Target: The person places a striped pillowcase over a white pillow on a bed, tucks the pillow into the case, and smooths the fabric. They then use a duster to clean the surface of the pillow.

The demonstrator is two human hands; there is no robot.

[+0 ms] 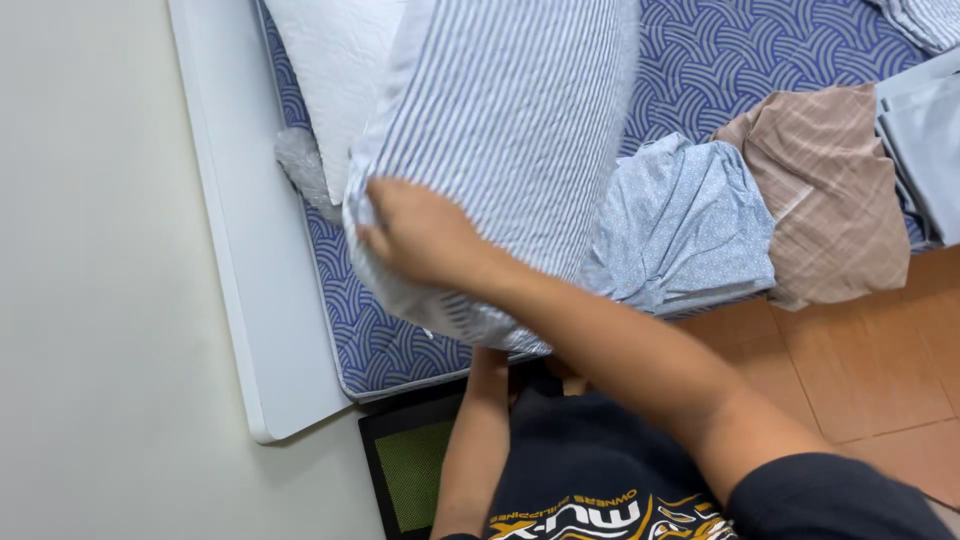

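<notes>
My right hand (pixel 420 235) reaches across from the lower right and grips the lower left corner of a blue-and-white striped pillow (pixel 510 110). The pillow lies tilted on a mattress (pixel 375 340) with a blue wave pattern. My left forearm (pixel 478 420) runs up under the pillow's lower edge, where the hand is hidden. A plain white pillow (pixel 335 60) sits behind the striped one at the upper left.
A crumpled clear plastic wrap (pixel 300 165) lies by the white bed frame (pixel 245 280) along a cream wall. A light blue cloth (pixel 690 225), a brownish cloth (pixel 835 200) and grey cloth (pixel 925 140) hang over the mattress edge. Below are orange floor tiles (pixel 860 370) and a black-framed green pad (pixel 410 470).
</notes>
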